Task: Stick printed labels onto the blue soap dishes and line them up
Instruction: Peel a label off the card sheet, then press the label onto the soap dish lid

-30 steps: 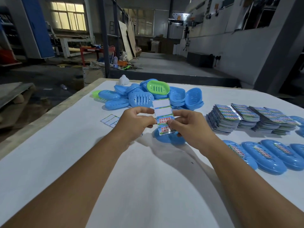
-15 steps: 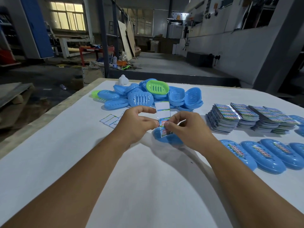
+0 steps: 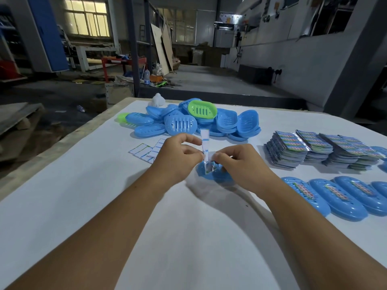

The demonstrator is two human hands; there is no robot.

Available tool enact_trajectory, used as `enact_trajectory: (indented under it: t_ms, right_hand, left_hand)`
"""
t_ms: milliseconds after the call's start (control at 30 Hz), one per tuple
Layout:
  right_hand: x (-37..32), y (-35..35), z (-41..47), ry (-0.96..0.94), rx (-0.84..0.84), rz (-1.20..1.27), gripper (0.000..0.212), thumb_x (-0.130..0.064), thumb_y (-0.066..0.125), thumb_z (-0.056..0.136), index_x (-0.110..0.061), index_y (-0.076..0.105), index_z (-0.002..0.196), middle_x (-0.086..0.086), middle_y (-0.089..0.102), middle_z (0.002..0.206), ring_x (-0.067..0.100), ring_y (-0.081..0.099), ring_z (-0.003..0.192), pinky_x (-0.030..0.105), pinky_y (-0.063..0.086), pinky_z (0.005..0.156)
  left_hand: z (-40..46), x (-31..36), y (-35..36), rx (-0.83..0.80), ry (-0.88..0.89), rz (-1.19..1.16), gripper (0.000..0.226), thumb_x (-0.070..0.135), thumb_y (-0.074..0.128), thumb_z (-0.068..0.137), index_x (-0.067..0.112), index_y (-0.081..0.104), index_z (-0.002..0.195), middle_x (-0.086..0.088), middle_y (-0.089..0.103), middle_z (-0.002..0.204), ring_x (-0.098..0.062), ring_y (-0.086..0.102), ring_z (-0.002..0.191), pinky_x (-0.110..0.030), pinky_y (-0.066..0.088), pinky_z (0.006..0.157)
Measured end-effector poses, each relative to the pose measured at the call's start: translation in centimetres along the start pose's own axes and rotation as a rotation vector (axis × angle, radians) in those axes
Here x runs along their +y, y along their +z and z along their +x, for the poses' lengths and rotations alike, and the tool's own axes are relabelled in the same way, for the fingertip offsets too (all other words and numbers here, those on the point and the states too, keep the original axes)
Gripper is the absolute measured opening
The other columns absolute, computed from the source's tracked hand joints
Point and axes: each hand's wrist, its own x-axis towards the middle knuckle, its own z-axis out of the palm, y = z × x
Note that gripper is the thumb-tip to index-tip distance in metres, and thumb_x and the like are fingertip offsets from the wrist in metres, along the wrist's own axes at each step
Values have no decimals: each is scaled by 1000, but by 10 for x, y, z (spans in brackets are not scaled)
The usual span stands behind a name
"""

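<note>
Both hands meet over a blue soap dish (image 3: 217,176) lying on the white table (image 3: 62,206). My left hand (image 3: 178,159) pinches the white backing strip (image 3: 204,136), which stands up between the hands. My right hand (image 3: 240,164) pinches the printed label (image 3: 209,167), whose lower end hangs just above the dish. A row of labelled blue dishes (image 3: 339,197) lies at the right. Unlabelled blue dishes (image 3: 209,124) are heaped behind the hands.
Stacks of printed labels (image 3: 320,150) sit at the right, behind the labelled row. Peeled backing sheets (image 3: 146,151) lie left of my left hand. A green dish (image 3: 202,110) tops the heap, and the table's wooden left edge (image 3: 69,139) borders a drop to the workshop floor.
The label has turned from facing me flat to edge-on. It has come away from the backing strip, and both hands have sunk slightly toward the dish.
</note>
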Motion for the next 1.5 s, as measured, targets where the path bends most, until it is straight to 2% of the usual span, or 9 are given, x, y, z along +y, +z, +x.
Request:
enact_trajectory:
  t_ms: [133,333,667,767,900,1000,1133,1267,1500]
  right_hand:
    - [4,-5,3,52,48,-7,28,-27,60,91,-7,73,77,20,57,69,15,45,61,25,35,56]
    - [7,-6,6,93,110,-68,30,-25,59,91,2,70,79,7,49,63,16,39,61,28,34,57]
    - [5,-7,2,91,201,-148,25,-30,61,82,-6,70,79,6,69,79,20,58,65,37,53,65]
    - [1,-5,-1,74,222,-197,24,-31,60,81,-11,69,70,0,70,74,24,64,73,39,55,67]
    - [-3,-3,-3,35,233,-176,21,-32,61,80,-22,68,62,-13,67,63,11,59,59,28,47,57]
    - [-4,-2,-3,9,217,-161,22,-36,65,80,-25,68,61,-18,65,61,6,57,56,26,44,56]
    - [-3,-2,-2,-25,204,-168,22,-36,67,81,-26,68,61,-20,67,64,4,59,57,23,41,55]
    - [-1,-3,-3,-141,142,-168,23,-37,68,91,-28,73,70,-25,67,69,-1,56,53,10,34,49]
    - [-2,-7,1,-47,165,-92,22,-40,66,93,-35,76,74,-30,66,69,-8,58,61,13,36,54]
  left_hand:
    - [8,-4,1,124,-62,18,17,12,61,83,27,64,92,3,74,74,-5,56,51,-27,46,57]
    - [18,-12,-5,227,-182,17,23,16,57,79,28,60,98,2,70,92,-21,71,82,-42,61,74]
    - [15,-23,-23,242,-31,1109,26,32,57,91,29,59,117,-2,61,117,-27,50,112,-39,41,89]
    - [8,-10,-9,283,141,672,11,36,67,88,28,70,95,7,67,98,-14,59,99,-32,47,81]
    - [-1,2,12,-10,-37,2,14,38,76,83,24,77,81,20,72,72,11,62,65,-13,45,60]
    - [-1,0,19,-84,-45,-100,16,35,75,87,20,80,91,14,77,85,5,69,83,-16,49,77]
    - [2,-3,22,-87,-75,-150,12,31,72,89,23,78,82,20,75,76,17,62,69,-3,42,59]
    - [5,-5,21,-44,-83,-155,13,29,70,90,28,77,79,22,75,84,17,64,80,-10,40,70]
    - [8,-5,20,60,-122,-247,13,37,79,80,24,80,81,22,69,64,14,57,56,-23,41,68]
